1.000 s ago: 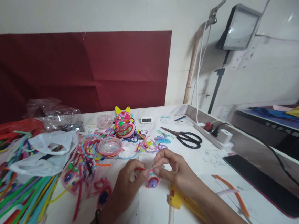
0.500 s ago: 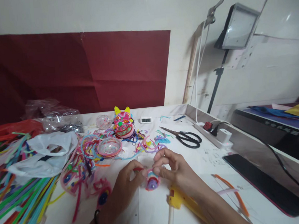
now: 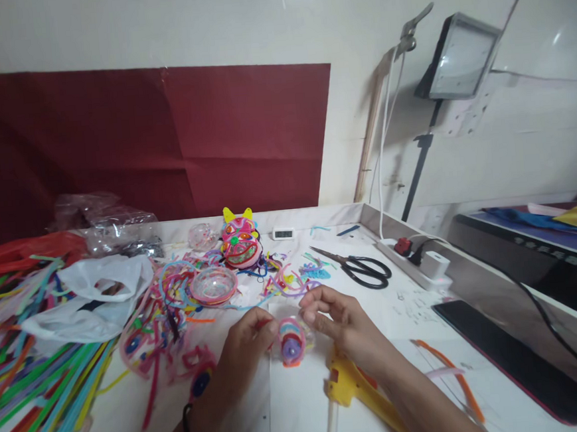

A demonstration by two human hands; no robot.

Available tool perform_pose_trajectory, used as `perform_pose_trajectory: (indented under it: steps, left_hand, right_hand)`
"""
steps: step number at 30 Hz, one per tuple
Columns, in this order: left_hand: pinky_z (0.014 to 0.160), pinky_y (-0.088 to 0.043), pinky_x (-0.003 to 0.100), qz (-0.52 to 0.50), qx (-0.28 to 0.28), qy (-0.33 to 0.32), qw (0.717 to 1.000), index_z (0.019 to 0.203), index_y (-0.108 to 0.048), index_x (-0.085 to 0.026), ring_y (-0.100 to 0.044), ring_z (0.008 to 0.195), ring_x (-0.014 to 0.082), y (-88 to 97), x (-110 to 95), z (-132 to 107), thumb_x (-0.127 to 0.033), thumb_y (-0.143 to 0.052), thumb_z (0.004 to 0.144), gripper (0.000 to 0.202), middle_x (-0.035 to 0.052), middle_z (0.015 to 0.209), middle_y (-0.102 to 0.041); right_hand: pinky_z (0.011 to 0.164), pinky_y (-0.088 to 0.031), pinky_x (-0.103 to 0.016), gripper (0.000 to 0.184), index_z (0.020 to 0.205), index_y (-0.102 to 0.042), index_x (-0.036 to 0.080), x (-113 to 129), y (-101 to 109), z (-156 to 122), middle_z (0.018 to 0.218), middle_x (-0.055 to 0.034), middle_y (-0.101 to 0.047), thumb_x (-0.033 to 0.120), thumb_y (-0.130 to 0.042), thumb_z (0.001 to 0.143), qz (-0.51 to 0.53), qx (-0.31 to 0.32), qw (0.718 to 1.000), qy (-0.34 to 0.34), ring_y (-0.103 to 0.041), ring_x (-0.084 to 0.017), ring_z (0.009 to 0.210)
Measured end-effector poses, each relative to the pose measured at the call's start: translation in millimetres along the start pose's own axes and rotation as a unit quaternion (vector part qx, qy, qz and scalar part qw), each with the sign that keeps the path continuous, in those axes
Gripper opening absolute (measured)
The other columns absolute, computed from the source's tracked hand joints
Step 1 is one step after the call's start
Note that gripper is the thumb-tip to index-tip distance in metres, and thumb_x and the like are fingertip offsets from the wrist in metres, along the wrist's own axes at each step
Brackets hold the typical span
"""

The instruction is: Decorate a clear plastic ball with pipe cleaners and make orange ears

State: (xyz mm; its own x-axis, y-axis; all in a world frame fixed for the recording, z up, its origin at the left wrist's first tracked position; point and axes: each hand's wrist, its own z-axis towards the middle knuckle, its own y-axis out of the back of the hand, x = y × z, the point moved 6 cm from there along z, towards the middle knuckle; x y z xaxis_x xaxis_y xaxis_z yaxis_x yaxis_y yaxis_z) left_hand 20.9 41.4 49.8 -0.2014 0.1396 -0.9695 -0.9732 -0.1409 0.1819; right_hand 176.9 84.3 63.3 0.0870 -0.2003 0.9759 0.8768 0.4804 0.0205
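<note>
A small round craft piece [image 3: 291, 342], wound from pink, purple and orange pipe cleaners, is held between both hands just above the white table [image 3: 416, 312]. My left hand [image 3: 244, 352] pinches its left side with curled fingers. My right hand [image 3: 342, 325] pinches its right side with thumb and fingers. A yellow glue gun [image 3: 354, 387] lies on the table under my right wrist.
Black scissors [image 3: 365, 268] lie behind my right hand. A pink bowl [image 3: 213, 285] and a finished cat-faced craft [image 3: 240, 240] sit among pipe cleaner scraps. A heap of coloured pipe cleaners [image 3: 25, 370] and plastic bags [image 3: 92, 291] fill the left. A power strip [image 3: 425, 262] and a dark tablet [image 3: 509, 352] lie right.
The craft piece has turned so its round spiral face points toward me, and my right fingers have opened slightly off its top. The view shifted a little.
</note>
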Motion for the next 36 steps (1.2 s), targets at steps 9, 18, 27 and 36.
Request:
perform_pose_trajectory:
  steps: [9, 18, 27, 36]
  left_hand:
    - [0.055, -0.034, 0.024, 0.026, 0.02, -0.024, 0.999, 0.067, -0.051, -0.02, -0.045, 0.057, 0.0138, -2.0, 10, 1, -0.036, -0.051, 0.08, 0.02, -0.0047, 0.059, -0.048]
    - [0.056, -0.035, 0.024, 0.014, 0.028, -0.026, 0.999, 0.066, -0.05, -0.02, -0.045, 0.057, 0.013, -7.2, 14, 2, -0.034, -0.052, 0.081, 0.02, -0.0046, 0.059, -0.048]
    - [0.057, -0.036, 0.024, 0.015, 0.041, -0.03, 0.999, 0.067, -0.053, -0.019, -0.046, 0.059, 0.013, -6.5, 12, 0, -0.034, -0.053, 0.082, 0.021, -0.004, 0.06, -0.049]
    - [0.057, -0.035, 0.023, 0.019, 0.062, -0.028, 0.998, 0.071, -0.054, -0.018, -0.045, 0.059, 0.0118, -7.1, 19, 2, -0.031, -0.053, 0.082, 0.018, -0.0041, 0.062, -0.049]
  right_hand:
    - [0.069, -0.041, -0.028, 0.025, 0.086, -0.058, 0.019, 1, -7, -2, 0.073, 0.001, -0.061, 0.039, -0.069, 0.076, -0.02, 0.01, 1.0, 0.001, -0.055, -0.015, 0.069]
    - [0.061, -0.039, -0.025, 0.03, 0.083, -0.051, 0.02, -4, -4, -3, 0.069, 0.0034, -0.059, 0.031, -0.075, 0.07, 0.036, 0.013, 0.999, -0.01, -0.051, -0.012, 0.063]
    - [0.057, -0.039, -0.023, 0.033, 0.086, -0.049, 0.02, -3, -5, -3, 0.068, 0.0047, -0.059, 0.027, -0.076, 0.07, 0.076, 0.025, 0.996, -0.029, -0.051, -0.011, 0.058]
    - [0.053, -0.037, -0.021, 0.034, 0.083, -0.047, 0.02, -3, -5, -3, 0.066, 0.0054, -0.06, 0.026, -0.077, 0.067, 0.076, 0.017, 0.996, -0.045, -0.049, -0.009, 0.055]
